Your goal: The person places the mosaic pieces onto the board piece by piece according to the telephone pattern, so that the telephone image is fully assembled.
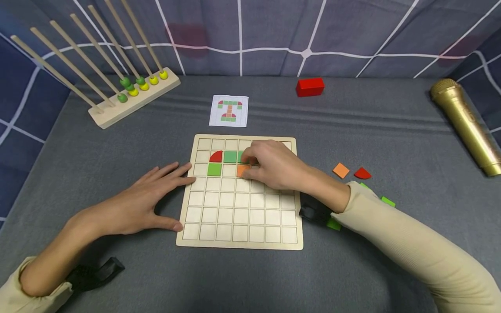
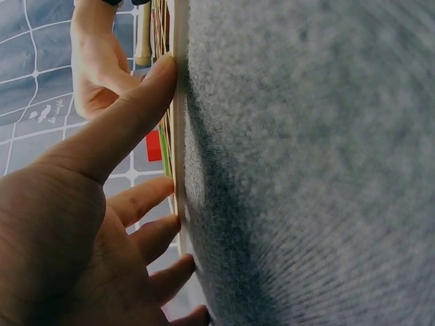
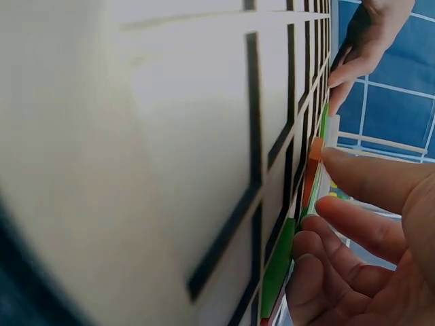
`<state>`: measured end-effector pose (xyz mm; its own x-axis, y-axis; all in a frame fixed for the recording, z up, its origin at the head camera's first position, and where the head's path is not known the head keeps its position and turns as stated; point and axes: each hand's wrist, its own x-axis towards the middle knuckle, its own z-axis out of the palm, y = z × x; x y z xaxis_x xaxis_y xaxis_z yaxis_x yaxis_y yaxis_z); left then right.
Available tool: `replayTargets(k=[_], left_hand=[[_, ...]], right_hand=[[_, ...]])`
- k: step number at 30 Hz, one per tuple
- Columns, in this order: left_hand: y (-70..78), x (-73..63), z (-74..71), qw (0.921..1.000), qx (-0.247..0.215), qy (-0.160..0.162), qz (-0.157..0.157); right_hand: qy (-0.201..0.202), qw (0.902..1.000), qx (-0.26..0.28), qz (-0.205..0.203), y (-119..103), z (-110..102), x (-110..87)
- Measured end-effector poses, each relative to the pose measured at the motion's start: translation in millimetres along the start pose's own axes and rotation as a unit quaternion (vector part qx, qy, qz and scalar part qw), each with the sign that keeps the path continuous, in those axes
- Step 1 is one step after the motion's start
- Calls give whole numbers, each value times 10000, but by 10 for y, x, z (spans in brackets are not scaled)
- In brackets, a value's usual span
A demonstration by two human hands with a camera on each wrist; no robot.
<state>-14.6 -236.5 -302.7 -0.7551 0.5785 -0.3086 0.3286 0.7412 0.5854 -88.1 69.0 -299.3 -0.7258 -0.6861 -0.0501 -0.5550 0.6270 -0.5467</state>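
Note:
A wooden grid board (image 1: 227, 232) lies on the table. My left hand (image 1: 146, 202) rests against its left edge, fingers spread and thumb (image 2: 139, 112) extended. Over the board's upper part, my right hand (image 1: 275, 165) pinches an orange square tile (image 1: 240, 171) at its edges between thumb and index finger. This tile (image 3: 313, 166) sits at its grid cell in the right wrist view. Left of the hand are a red quarter-circle tile (image 1: 216, 156), a green square tile (image 1: 230, 157) and a lower green tile (image 1: 214, 169). Another green tile (image 3: 277, 268) lies beneath the curled fingers.
A pattern card (image 1: 228, 111) lies behind the board. Loose orange (image 1: 341, 170), red (image 1: 362, 173) and green tiles (image 1: 388, 201) lie on the right, some partly under the sleeve. Further out are a rod-and-bead stand (image 1: 137, 98), a red block (image 1: 310, 87) and a gold microphone (image 1: 465, 126).

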Motion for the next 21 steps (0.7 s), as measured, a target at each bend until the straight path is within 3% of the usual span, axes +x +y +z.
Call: replayTargets(k=[11, 21], left_hand=[[1, -1, -3, 10000, 23, -10, 25], [11, -2, -8, 10000, 50, 11, 52]], right_hand=[[28, 10000, 14, -54, 53, 13, -27], [229, 9992, 298, -118, 115, -90, -205]])
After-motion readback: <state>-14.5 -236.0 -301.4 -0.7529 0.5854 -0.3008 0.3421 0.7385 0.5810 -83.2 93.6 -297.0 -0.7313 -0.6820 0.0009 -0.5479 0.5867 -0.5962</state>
